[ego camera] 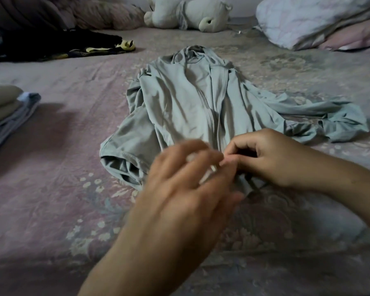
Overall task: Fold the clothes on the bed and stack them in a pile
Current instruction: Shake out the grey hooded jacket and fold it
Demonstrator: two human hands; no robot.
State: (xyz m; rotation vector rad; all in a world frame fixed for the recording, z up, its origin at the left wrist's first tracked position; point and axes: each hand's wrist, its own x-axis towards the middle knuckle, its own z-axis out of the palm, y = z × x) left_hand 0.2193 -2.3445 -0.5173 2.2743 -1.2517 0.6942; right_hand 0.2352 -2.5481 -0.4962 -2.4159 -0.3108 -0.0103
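Far to the left of the hands, at the frame's edge, sits one stack of folded clothes (8, 116) in beige and grey-blue; beyond it, further up the bed, lies one black garment with yellow markings (58, 47), unfolded. Between these and the hands the pink floral bedspread (51, 178) lies bare. The left hand (186, 178), blurred, hovers with fingers loosely spread over the near hem of the single pale grey-green zip-up jacket (190, 99), which lies crumpled just ahead of both hands, collar away, one sleeve trailing off to the right. The right hand (271, 157), touching the left at the fingertips, has its fingers curled and pinches the jacket's hem by the zip. Well beyond the hands, one grey stuffed toy (188, 14) lies at the head of the bed, and at far right one white quilted pillow (308, 20) rests on one pink one (355, 37).
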